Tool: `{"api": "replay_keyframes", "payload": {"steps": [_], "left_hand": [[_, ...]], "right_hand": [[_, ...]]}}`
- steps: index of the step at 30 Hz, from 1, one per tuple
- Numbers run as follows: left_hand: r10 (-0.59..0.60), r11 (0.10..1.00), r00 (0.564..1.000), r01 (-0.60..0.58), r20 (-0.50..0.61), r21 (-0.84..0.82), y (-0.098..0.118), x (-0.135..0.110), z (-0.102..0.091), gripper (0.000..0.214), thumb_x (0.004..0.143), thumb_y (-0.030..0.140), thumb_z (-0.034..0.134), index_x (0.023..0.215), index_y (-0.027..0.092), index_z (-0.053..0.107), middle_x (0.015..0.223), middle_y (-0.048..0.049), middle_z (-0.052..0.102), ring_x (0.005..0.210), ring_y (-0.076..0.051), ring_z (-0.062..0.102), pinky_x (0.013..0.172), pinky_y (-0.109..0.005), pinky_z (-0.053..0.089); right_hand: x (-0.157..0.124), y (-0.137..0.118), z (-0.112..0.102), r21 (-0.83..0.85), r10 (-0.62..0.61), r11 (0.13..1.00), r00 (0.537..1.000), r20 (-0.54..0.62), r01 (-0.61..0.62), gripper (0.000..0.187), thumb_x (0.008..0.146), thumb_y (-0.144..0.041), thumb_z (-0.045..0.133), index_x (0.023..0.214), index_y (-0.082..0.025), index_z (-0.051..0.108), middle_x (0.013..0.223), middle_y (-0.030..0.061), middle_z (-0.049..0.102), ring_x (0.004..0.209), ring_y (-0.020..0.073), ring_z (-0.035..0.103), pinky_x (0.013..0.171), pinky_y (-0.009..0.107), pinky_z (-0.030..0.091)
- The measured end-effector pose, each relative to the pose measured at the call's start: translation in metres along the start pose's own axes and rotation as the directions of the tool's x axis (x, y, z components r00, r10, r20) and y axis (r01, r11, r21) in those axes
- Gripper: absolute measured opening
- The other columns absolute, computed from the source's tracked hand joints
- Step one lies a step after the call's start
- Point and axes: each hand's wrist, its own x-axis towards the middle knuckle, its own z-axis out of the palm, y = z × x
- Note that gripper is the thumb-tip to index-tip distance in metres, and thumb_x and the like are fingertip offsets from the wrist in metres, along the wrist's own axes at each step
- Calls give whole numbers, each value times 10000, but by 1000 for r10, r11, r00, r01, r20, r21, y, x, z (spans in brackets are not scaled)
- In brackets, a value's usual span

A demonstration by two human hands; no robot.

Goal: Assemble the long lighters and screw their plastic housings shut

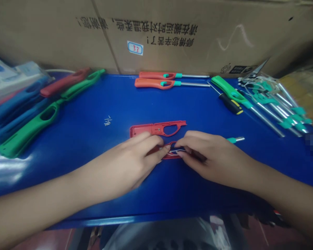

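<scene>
My left hand (135,159) and my right hand (206,156) meet at the middle of the blue table (94,104), both pressed down on a red lighter half-shell (172,155) that lies flat under the fingers. Thin wires run between my fingertips there. A teal-collared metal tube (236,139) sticks out to the right from under my right hand. Just beyond my hands lies the other red half-shell (159,129), open side up, untouched.
Two assembled orange-red lighters (169,80) lie at the back. Green and red shells (49,111) and blue ones sit at the left. A green lighter (232,92), a black screwdriver (231,103) and several teal-tipped tubes (279,104) lie at the right. Small springs (108,121) rest mid-left. Cardboard boxes (172,31) stand behind.
</scene>
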Motion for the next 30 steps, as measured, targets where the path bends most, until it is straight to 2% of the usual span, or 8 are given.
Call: {"api": "replay_keyframes", "payload": {"steps": [3,8,11,18,24,30], "left_hand": [[-7,1000,1000,7,-6,-17,0,-1,1,413,998,116,546,1408,83,586,1198,-169,621,1091,-297,617,923,-458,610],[-45,990,992,29,-118,-137,-4,-1,3,303,1049,191,529,1310,107,656,1153,-131,679,1052,-244,662,921,-396,606],[-43,989,987,20,-155,-148,-6,0,2,275,1050,209,542,1263,102,678,1141,-126,696,1049,-235,677,933,-391,601],[-58,993,989,43,-137,-110,-5,-1,5,271,1061,229,517,1241,108,681,1144,-134,690,1066,-249,684,936,-412,613],[-50,998,993,46,-108,-47,-3,-2,5,259,1054,220,521,1234,115,677,1169,-138,690,1109,-278,675,952,-434,611],[-62,994,992,51,-114,-96,-1,-1,6,255,1052,214,532,1236,112,675,1156,-129,681,1101,-259,663,963,-413,595]], "right_hand": [[0,0,1,-20,-25,999,1000,-7,25,153,1009,-221,546,1081,-235,680,970,8,685,817,140,643,676,268,446],[0,-1,1,-52,-48,998,999,-21,46,94,987,-267,602,1015,-220,679,913,-1,662,763,132,624,632,265,435],[1,-1,1,-68,-52,996,999,-3,52,102,996,-281,604,1031,-228,684,964,6,665,789,131,637,632,261,438],[4,-4,5,-154,-20,988,1000,4,21,143,1026,-298,554,956,-211,645,969,17,653,739,138,623,588,273,409],[5,-6,8,-81,-22,996,1000,-1,22,138,1048,-263,494,942,-213,566,943,20,665,775,154,630,633,279,419],[5,-6,11,-109,-36,993,999,-30,33,103,1024,-276,562,953,-208,590,888,0,667,761,153,633,631,278,402]]}}
